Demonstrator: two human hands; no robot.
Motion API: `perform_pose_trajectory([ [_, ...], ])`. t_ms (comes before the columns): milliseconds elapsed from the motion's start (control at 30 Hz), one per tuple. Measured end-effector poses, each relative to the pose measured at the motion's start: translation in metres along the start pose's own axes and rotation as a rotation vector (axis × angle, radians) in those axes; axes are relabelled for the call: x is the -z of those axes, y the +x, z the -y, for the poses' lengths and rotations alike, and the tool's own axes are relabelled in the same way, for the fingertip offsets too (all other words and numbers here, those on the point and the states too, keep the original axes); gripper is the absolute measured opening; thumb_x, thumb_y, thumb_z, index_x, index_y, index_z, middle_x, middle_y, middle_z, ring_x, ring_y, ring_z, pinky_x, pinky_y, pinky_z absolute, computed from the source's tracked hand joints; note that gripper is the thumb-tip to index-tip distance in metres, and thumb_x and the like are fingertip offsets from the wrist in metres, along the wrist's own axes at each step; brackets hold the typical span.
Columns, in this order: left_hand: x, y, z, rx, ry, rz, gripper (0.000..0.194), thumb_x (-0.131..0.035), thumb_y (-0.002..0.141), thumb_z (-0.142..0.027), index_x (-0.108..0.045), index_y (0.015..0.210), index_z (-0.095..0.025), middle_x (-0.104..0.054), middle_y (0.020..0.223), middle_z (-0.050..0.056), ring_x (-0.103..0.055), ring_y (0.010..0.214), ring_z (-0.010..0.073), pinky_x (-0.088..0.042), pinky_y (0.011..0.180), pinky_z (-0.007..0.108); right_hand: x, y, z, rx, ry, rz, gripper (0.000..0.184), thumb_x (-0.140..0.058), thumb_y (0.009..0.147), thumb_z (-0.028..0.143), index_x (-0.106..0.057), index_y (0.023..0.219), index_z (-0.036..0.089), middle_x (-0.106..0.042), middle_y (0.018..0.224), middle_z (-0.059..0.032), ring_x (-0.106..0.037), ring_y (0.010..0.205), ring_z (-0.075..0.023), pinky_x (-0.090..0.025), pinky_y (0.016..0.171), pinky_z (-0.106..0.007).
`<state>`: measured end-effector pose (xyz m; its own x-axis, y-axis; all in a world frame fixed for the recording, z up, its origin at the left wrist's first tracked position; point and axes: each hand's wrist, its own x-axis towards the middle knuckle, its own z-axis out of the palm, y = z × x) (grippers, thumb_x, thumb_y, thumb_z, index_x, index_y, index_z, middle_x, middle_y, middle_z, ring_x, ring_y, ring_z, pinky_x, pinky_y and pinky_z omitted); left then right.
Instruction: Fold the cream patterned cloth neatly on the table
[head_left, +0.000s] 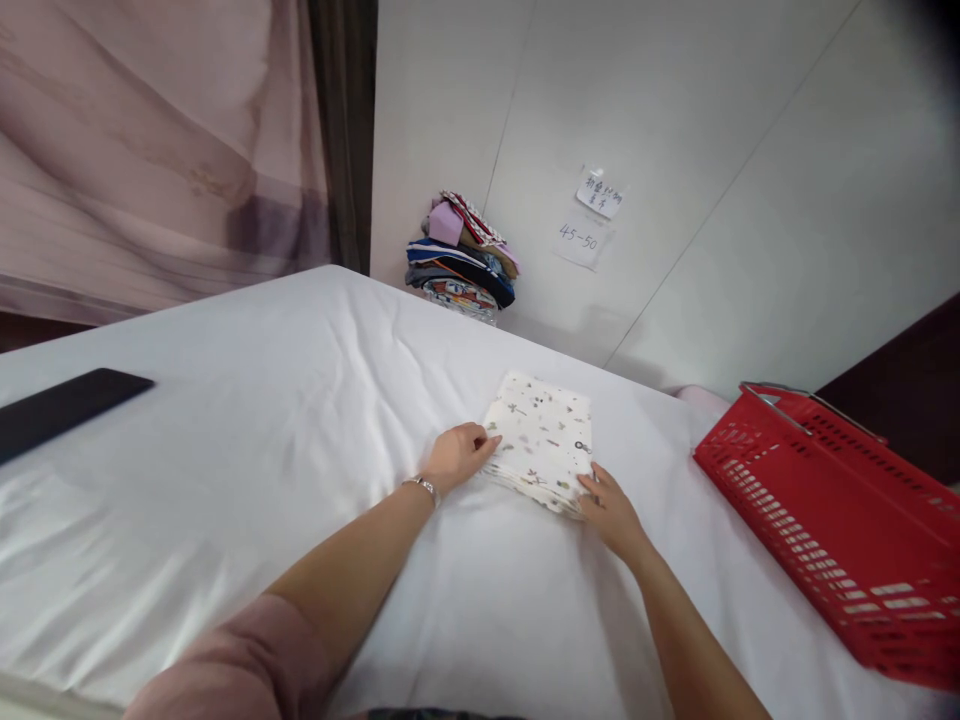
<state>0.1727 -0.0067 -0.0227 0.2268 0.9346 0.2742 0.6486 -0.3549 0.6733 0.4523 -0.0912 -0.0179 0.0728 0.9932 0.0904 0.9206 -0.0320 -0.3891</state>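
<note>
A white cloth (541, 425) with a small scattered print lies folded into a thick, flat rectangle on the white sheet. At its left edge is my left hand (457, 455), fingers curled in and the thumb along the side of the cloth. My right hand (611, 508) grips the near right corner, with the fingers on top and the thumb tucked at the edge. Several folded layers show along the side nearest me. A small dark ring-shaped mark sits near the right edge of the cloth.
A red plastic basket (840, 540) with metal handles stands at the right. Folded clothes (461, 255) are stacked beyond the far edge, against the wall. A flat black object (67, 405) lies at the left on the white sheet (247, 450). A pink curtain (157, 150) hangs at the back left.
</note>
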Motion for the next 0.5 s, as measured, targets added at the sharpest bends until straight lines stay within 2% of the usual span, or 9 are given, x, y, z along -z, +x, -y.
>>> perform_pose_trajectory([
  [133,0.002,-0.001,-0.003,-0.016,0.021,-0.029,0.035,-0.044,0.085,-0.044,-0.056,0.064,-0.019,-0.057,0.067,-0.001,-0.050,0.059,0.0109,-0.037,0.057,0.025,-0.015,-0.007,0.033,0.168,-0.174,-0.088,0.035,-0.041,0.084,0.023,-0.060,0.113,0.018,-0.036,0.142,-0.0105,-0.023,0.134,-0.0296,-0.028,0.105,-0.050],
  [267,0.001,-0.003,-0.003,-0.230,0.008,-0.017,0.028,-0.048,0.084,-0.043,-0.062,0.076,-0.020,-0.060,0.082,0.002,-0.055,0.077,0.0136,-0.042,0.067,0.025,-0.034,-0.012,0.056,0.316,-0.223,-0.015,0.045,-0.041,0.088,0.033,-0.046,0.130,0.016,-0.034,0.143,-0.0110,-0.025,0.134,-0.0271,-0.024,0.107,-0.048],
  [367,-0.001,-0.004,0.000,-0.327,-0.003,0.054,0.025,-0.054,0.080,-0.043,-0.063,0.079,-0.021,-0.061,0.086,0.002,-0.056,0.087,0.0162,-0.043,0.074,0.026,-0.040,-0.015,0.056,0.380,-0.261,0.001,0.053,-0.040,0.088,0.034,-0.036,0.137,0.015,-0.033,0.144,-0.0103,-0.025,0.134,-0.0246,-0.023,0.108,-0.045],
  [500,-0.002,-0.002,0.003,-0.247,-0.023,0.083,0.023,-0.056,0.079,-0.042,-0.063,0.074,-0.021,-0.061,0.080,0.000,-0.057,0.081,0.0151,-0.043,0.070,0.026,-0.034,-0.019,0.045,0.408,-0.287,-0.006,0.052,-0.038,0.090,0.033,-0.034,0.138,0.016,-0.034,0.144,-0.0079,-0.026,0.134,-0.0220,-0.025,0.108,-0.042],
])
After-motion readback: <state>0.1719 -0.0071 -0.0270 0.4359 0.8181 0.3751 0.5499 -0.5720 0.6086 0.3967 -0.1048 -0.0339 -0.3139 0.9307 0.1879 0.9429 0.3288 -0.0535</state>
